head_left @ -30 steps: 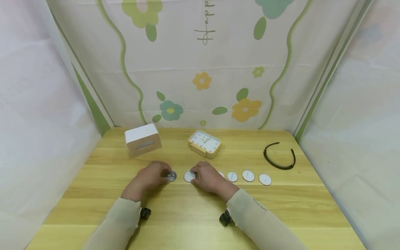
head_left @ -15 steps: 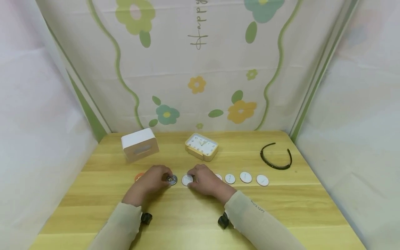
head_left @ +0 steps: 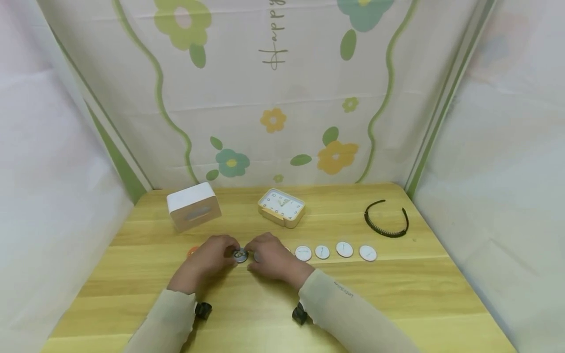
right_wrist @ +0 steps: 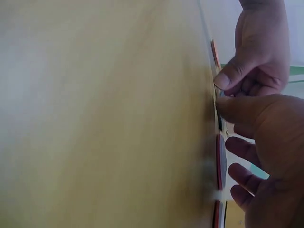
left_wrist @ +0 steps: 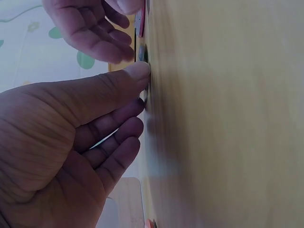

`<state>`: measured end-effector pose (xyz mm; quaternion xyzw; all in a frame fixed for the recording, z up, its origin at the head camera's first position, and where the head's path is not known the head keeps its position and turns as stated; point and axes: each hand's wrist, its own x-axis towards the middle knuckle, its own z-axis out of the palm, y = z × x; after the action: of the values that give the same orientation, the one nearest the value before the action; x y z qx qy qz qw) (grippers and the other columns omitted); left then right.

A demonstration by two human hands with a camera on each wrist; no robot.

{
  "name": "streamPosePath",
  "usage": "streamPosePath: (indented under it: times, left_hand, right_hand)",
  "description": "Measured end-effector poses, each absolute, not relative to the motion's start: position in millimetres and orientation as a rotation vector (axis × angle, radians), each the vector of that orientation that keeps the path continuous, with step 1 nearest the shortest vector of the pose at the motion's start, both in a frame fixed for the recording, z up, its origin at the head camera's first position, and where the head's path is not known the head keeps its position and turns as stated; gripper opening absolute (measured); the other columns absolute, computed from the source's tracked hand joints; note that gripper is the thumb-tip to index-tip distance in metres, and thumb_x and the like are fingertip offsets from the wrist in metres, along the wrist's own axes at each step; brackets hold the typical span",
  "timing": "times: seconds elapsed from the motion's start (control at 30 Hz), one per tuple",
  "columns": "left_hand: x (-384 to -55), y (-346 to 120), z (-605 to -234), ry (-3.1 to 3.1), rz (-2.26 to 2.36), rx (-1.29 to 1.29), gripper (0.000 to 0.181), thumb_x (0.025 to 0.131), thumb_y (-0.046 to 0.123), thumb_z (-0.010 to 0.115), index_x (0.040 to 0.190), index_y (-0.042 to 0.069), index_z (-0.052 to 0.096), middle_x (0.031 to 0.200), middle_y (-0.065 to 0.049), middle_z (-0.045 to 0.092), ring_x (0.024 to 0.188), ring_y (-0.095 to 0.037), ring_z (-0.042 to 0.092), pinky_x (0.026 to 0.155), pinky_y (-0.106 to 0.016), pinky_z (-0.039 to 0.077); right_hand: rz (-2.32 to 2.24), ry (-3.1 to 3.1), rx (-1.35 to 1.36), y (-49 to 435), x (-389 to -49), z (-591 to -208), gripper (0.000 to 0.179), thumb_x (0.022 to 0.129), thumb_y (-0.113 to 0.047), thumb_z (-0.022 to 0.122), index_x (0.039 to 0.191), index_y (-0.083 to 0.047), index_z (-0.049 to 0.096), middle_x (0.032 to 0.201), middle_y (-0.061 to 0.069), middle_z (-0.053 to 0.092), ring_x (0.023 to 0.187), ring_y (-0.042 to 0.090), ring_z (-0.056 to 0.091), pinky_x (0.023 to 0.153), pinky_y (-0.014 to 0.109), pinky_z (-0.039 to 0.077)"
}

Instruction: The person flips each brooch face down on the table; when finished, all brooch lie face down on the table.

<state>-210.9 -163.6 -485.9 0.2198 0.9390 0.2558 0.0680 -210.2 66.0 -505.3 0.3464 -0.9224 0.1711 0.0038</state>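
Observation:
My left hand (head_left: pixel 212 256) pinches a small dark round badge (head_left: pixel 240 255) low over the wooden table (head_left: pixel 265 314). In the left wrist view the left thumb covers the middle of that dark badge (left_wrist: pixel 145 98), whose face is turned nearly edge-on. From the right, my right hand (head_left: pixel 271 258) has its thumb and fingertips curled at the badge's other side. Its thumb tip comes close to the left thumb in the right wrist view. Beneath the right hand a red-rimmed badge (right_wrist: pixel 221 161) shows edge-on. An orange badge (head_left: pixel 192 251) is partly hidden by the left hand.
White-backed round badges (head_left: pixel 303 253) continue in a row to the right. Behind stand a white-and-wood box (head_left: pixel 194 206) and a yellow-edged clock (head_left: pixel 281 208). A black toothed headband (head_left: pixel 386 230) lies at the far right. Floral cloth (head_left: pixel 247 88) encloses the table.
My right hand has moved left from a white badge to the dark badge, uncovering more of the row. My left hand stays on the dark badge. The head view has shifted slightly.

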Motion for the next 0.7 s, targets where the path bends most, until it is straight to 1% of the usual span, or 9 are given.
streamPosePath:
  times: [0.1, 0.27, 0.37, 0.57, 0.7]
  left_hand:
    - [-210.1, -165.0, -485.6, 2.823, 0.786, 0.668, 0.022, 0.09, 0.008, 0.089, 0.109, 0.012, 0.079, 0.114, -0.001, 0.078, 0.118, -0.029, 0.071, 0.11, -0.056, 0.054]
    - [-209.9, -168.3, -484.9, 2.834, 0.759, 0.727, 0.016, 0.093, 0.006, 0.086, 0.108, 0.012, 0.081, 0.11, 0.0, 0.078, 0.112, -0.027, 0.072, 0.105, -0.055, 0.057]
    - [-210.2, -170.3, -485.0, 2.832, 0.744, 0.728, 0.016, 0.095, 0.006, 0.084, 0.109, 0.013, 0.082, 0.11, 0.001, 0.078, 0.112, -0.025, 0.072, 0.104, -0.054, 0.058]
    - [-210.8, -172.3, -486.6, 2.792, 0.76, 0.732, 0.016, 0.096, 0.009, 0.084, 0.11, 0.016, 0.084, 0.108, 0.005, 0.078, 0.105, -0.016, 0.071, 0.095, -0.045, 0.061]
    - [-211.7, -173.5, -487.6, 2.782, 0.766, 0.752, 0.016, 0.097, 0.01, 0.083, 0.111, 0.017, 0.085, 0.109, 0.006, 0.079, 0.104, -0.015, 0.072, 0.091, -0.041, 0.062]
  right_hand:
    - [0.499, -2.891, 1.085, 59.4, -208.8, -505.5, 0.036, 0.097, -0.032, 0.081, 0.13, -0.019, 0.079, 0.128, -0.007, 0.078, 0.122, 0.017, 0.063, 0.111, 0.035, 0.049]
    - [0.498, -2.887, 1.072, 53.4, -206.3, -503.3, 0.031, 0.099, -0.03, 0.079, 0.128, -0.02, 0.08, 0.125, -0.007, 0.079, 0.116, 0.016, 0.064, 0.105, 0.034, 0.051]
    - [0.483, -2.878, 1.068, 52.1, -205.8, -502.6, 0.029, 0.1, -0.03, 0.077, 0.128, -0.021, 0.081, 0.124, -0.007, 0.079, 0.115, 0.016, 0.065, 0.104, 0.035, 0.051]
    - [0.455, -2.87, 1.052, 53.1, -206.4, -504.7, 0.025, 0.102, -0.033, 0.076, 0.126, -0.025, 0.081, 0.119, -0.01, 0.079, 0.11, 0.013, 0.065, 0.1, 0.035, 0.051]
    - [0.455, -2.866, 1.041, 54.2, -206.3, -504.9, 0.022, 0.105, -0.034, 0.073, 0.124, -0.027, 0.082, 0.116, -0.012, 0.08, 0.107, 0.012, 0.065, 0.098, 0.035, 0.052]
